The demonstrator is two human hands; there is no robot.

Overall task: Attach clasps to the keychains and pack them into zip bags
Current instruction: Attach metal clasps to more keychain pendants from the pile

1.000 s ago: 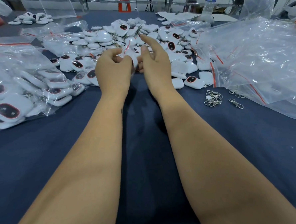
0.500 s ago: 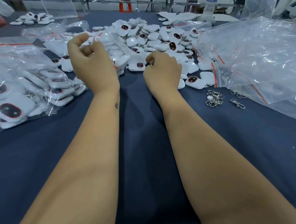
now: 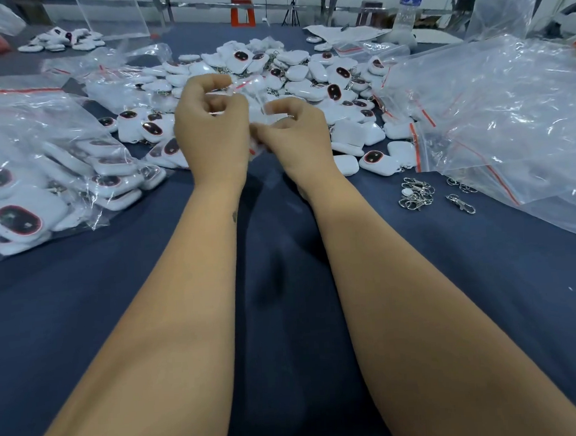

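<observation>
My left hand (image 3: pixel 212 131) and my right hand (image 3: pixel 295 133) are raised close together above the blue table, both with curled fingers pinching a small clear zip bag (image 3: pixel 255 95) with a red seal strip. What lies inside the bag is hidden by my fingers. Behind my hands spreads a heap of white keychains (image 3: pixel 305 78) with dark oval faces. A small cluster of silver clasps (image 3: pixel 415 193) lies on the cloth to the right, with one single clasp (image 3: pixel 461 204) beside it.
A big clear bag of packed keychains (image 3: pixel 34 172) fills the left side. A heap of empty zip bags (image 3: pixel 510 120) covers the right. A water bottle (image 3: pixel 408 5) stands at the back. The blue table cloth (image 3: pixel 284 285) stretches under my forearms.
My left hand came back from the upper left toward the centre. My right hand lifted off the keychain pile, and both now pinch the small zip bag between them.
</observation>
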